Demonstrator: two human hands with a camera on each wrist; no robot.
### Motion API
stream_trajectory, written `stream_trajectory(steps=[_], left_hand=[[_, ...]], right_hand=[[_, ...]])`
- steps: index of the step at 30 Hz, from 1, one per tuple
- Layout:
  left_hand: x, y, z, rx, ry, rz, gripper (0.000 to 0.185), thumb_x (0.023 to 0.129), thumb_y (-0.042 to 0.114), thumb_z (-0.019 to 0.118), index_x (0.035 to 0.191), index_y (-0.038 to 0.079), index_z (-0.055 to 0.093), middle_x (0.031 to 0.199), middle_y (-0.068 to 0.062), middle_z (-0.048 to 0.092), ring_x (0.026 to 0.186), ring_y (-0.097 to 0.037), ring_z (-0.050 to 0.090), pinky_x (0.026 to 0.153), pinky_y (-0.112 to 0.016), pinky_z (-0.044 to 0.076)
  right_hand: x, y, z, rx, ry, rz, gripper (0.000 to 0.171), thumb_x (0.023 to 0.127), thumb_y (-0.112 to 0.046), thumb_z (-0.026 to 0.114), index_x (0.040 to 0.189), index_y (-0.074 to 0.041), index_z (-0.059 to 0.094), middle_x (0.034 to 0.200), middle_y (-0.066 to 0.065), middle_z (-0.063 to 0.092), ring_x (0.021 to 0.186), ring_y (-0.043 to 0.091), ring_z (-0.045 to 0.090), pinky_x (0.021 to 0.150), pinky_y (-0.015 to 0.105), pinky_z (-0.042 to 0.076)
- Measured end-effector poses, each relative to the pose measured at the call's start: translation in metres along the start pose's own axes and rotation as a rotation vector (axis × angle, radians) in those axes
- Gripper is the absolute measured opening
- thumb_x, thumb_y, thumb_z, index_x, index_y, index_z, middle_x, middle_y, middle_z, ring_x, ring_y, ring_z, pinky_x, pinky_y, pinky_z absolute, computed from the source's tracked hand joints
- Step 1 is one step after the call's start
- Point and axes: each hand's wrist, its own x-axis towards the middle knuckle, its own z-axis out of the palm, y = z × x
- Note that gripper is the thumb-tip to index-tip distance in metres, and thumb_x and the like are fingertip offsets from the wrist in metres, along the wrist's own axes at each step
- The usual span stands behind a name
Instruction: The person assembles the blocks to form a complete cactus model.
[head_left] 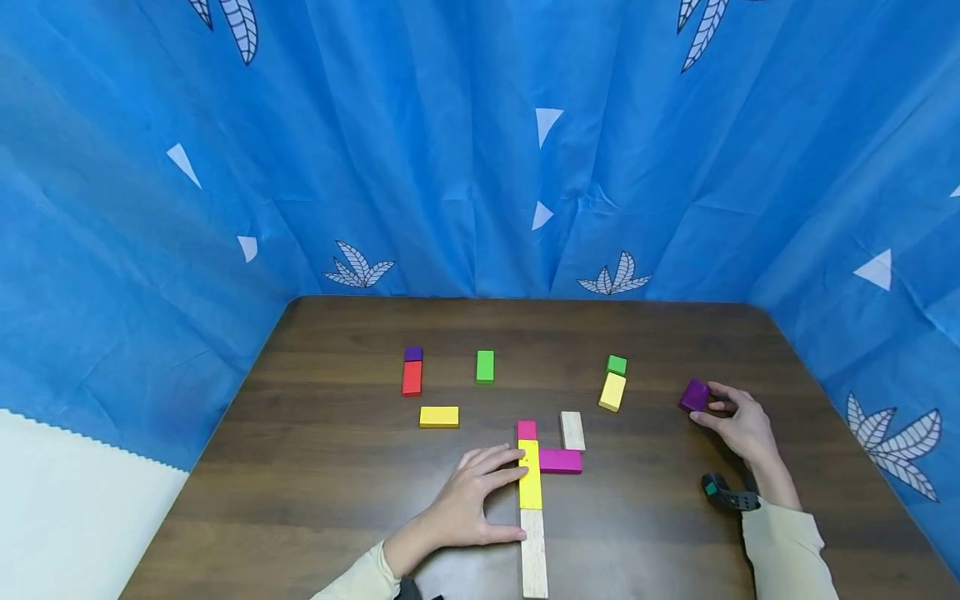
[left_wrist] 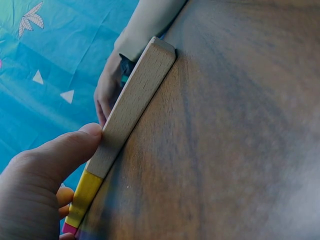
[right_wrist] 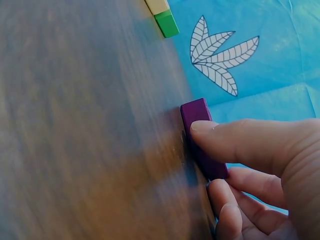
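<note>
My left hand [head_left: 472, 502] touches a row of blocks with spread fingers. Its fingertips rest on the yellow block [head_left: 530, 487], and the thumb meets the left side of the plain wooden block [head_left: 534, 557], as the left wrist view also shows. A pink block [head_left: 527, 430] lies at the row's far end; a magenta block [head_left: 561, 462] juts right from the yellow one. At the table's right, my right hand [head_left: 744, 427] pinches a purple block [head_left: 693, 395]. In the right wrist view the thumb [right_wrist: 235, 142] lies on that block, with the other fingers curled behind it.
Beyond the magenta block lies a short wooden block [head_left: 572, 431]. Farther back are a pale yellow block [head_left: 612, 392] touching a green one [head_left: 617, 364], another green block [head_left: 485, 367], a red block [head_left: 412, 378] against a dark purple one [head_left: 413, 353], and a yellow block [head_left: 438, 417]. Blue curtain [head_left: 480, 167] surrounds the table.
</note>
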Motion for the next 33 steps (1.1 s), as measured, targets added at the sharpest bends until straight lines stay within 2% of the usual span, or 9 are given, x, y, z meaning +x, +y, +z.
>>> stream_trajectory(steps=[6, 13, 20, 24, 29, 33], left_hand=[[0.0, -0.001, 0.0, -0.002, 0.01, 0.009, 0.072, 0.065, 0.063, 0.063, 0.121, 0.018, 0.055, 0.133, 0.002, 0.044, 0.124, -0.022, 0.038, 0.097, -0.044, 0.029], [0.0, -0.002, -0.002, -0.001, -0.001, 0.007, 0.072, 0.066, 0.063, 0.063, 0.121, 0.018, 0.055, 0.133, 0.002, 0.044, 0.124, -0.022, 0.038, 0.097, -0.046, 0.03], [0.002, 0.0, -0.003, -0.014, -0.02, 0.0, 0.072, 0.067, 0.062, 0.062, 0.123, 0.018, 0.054, 0.135, 0.003, 0.042, 0.126, -0.022, 0.036, 0.098, -0.045, 0.029], [0.0, 0.002, -0.002, -0.016, -0.022, -0.003, 0.072, 0.067, 0.063, 0.061, 0.123, 0.018, 0.054, 0.135, 0.003, 0.042, 0.126, -0.021, 0.036, 0.098, -0.045, 0.028], [0.0, 0.002, -0.001, -0.01, -0.014, -0.008, 0.072, 0.066, 0.063, 0.061, 0.123, 0.019, 0.054, 0.135, 0.004, 0.041, 0.126, -0.02, 0.036, 0.099, -0.044, 0.028], [0.001, 0.001, -0.001, -0.009, -0.007, -0.006, 0.072, 0.066, 0.064, 0.061, 0.122, 0.019, 0.054, 0.134, 0.004, 0.042, 0.126, -0.02, 0.036, 0.099, -0.044, 0.028]], right_hand=[[0.0, -0.001, 0.0, 0.002, 0.016, 0.024, 0.074, 0.076, -0.04, 0.066, 0.132, -0.001, 0.037, 0.116, 0.024, 0.046, 0.099, 0.036, 0.046, 0.065, 0.027, 0.042], [-0.003, -0.005, 0.0, 0.02, 0.049, 0.022, 0.072, 0.077, -0.039, 0.066, 0.131, -0.001, 0.039, 0.109, 0.023, 0.054, 0.095, 0.033, 0.049, 0.055, 0.017, 0.038], [-0.006, -0.014, -0.006, 0.035, 0.048, 0.031, 0.074, 0.077, -0.043, 0.064, 0.133, -0.003, 0.037, 0.109, 0.022, 0.056, 0.099, 0.033, 0.049, 0.058, 0.019, 0.039], [-0.008, -0.026, -0.003, 0.05, 0.033, -0.008, 0.073, 0.075, -0.044, 0.065, 0.132, -0.006, 0.039, 0.106, 0.018, 0.058, 0.096, 0.028, 0.051, 0.057, 0.02, 0.043], [-0.007, -0.045, 0.009, 0.078, 0.033, -0.075, 0.071, 0.072, -0.041, 0.07, 0.129, -0.009, 0.043, 0.106, 0.014, 0.054, 0.081, 0.021, 0.052, 0.056, 0.021, 0.047], [0.006, -0.049, 0.03, 0.081, 0.042, -0.203, 0.069, 0.069, -0.044, 0.071, 0.127, -0.015, 0.046, 0.104, 0.008, 0.052, 0.074, 0.017, 0.053, 0.056, 0.02, 0.047]])
